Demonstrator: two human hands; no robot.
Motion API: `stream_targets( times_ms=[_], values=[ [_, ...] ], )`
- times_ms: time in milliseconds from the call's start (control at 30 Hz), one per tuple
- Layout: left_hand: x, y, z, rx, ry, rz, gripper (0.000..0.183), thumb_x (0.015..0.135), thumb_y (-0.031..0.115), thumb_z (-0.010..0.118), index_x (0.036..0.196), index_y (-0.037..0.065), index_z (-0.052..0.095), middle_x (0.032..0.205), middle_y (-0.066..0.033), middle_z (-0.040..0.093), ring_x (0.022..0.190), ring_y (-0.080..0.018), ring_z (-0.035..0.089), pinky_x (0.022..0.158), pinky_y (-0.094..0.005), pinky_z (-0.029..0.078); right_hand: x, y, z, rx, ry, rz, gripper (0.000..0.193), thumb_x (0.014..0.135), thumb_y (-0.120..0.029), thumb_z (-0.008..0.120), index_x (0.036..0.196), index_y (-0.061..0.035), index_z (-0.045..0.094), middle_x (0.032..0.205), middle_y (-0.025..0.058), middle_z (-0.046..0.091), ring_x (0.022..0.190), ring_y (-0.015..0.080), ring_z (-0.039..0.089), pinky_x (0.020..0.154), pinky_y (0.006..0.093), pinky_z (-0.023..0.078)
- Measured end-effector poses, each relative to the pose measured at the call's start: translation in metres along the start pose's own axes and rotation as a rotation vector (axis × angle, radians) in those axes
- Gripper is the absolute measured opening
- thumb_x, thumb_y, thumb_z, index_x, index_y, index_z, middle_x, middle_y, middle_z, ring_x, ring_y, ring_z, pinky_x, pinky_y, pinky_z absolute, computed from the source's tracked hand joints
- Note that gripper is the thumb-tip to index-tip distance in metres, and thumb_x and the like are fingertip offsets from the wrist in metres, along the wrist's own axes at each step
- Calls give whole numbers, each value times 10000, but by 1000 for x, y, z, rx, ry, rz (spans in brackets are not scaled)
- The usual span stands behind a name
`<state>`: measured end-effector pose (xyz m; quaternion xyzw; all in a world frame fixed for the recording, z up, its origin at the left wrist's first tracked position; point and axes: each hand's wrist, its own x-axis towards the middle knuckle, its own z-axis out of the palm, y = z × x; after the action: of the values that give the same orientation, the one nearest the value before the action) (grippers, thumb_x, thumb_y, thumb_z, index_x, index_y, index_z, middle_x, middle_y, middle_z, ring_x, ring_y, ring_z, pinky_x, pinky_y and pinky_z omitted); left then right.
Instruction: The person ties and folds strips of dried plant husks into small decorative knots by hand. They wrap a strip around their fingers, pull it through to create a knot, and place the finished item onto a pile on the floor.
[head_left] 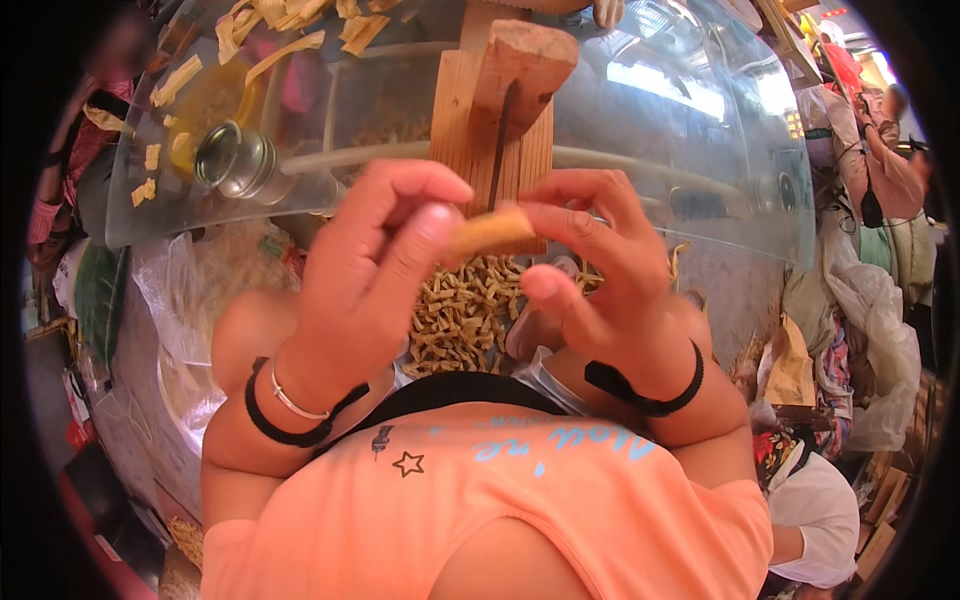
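My left hand [375, 250] pinches a pale yellow dried strip [490, 232] between thumb and fingers; the strip is slightly blurred. At the strip's other end, the fingertips of my right hand [605, 265] touch or nearly touch it, with the thumb held apart below. Just beyond the strip stands a wooden board [455, 130] with a reddish-brown wooden block [525, 75] on it. A thin dark blade-like strip of metal [500, 150] runs down from the block toward me. Below my hands lies a heap of short cut dried pieces [460, 310].
A glass tabletop [670, 190] spreads around the board. On its left lie several longer dried strips [285, 55] and an open metal can [235, 160]. Clear plastic sheeting [190, 320] hangs at left. Other people sit at the right, near plastic bags [870, 330].
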<state>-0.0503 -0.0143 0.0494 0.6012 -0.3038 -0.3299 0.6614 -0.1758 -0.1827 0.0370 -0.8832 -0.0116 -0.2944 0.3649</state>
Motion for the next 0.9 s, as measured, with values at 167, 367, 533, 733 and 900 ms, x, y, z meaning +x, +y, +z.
stream_targets(
  times_ms=[167,367,533,733,900],
  values=[
    [-15,-1,23,-330,-151,-18,372,1004,110,533,1327,16,376,1003,-65,625,827,-62,550,757,-215,467,-16,-21,21,48,95,-56,393,796,-125,738,1173,-47,658,1096,130,602,836,254,554,735,339,461],
    [-26,-3,18,-56,-265,-70,549,964,269,619,1374,9,362,744,-15,590,651,-37,458,590,-201,356,-28,-41,11,906,157,394,255,972,-172,558,1176,-20,542,1006,149,629,804,232,606,694,355,481],
    [-23,2,11,452,-304,168,405,890,201,690,1238,32,568,549,-4,498,468,-77,423,501,-218,356,-20,-48,-36,212,-540,499,343,1019,-313,459,1091,22,486,811,175,640,727,342,645,663,451,508],
    [-13,-27,36,538,-314,672,281,865,211,718,1083,45,651,759,-82,573,652,-239,568,609,-315,470,-42,-32,-17,659,-1266,355,469,1043,-376,399,845,10,578,635,166,572,597,322,559,624,411,464],
    [-15,6,15,456,-280,608,237,933,202,658,1048,0,617,828,-101,600,700,-202,582,599,-303,467,-37,-26,-25,993,-844,692,344,1062,-262,373,971,-1,577,775,-2,529,676,69,453,596,234,362]
  ],
)
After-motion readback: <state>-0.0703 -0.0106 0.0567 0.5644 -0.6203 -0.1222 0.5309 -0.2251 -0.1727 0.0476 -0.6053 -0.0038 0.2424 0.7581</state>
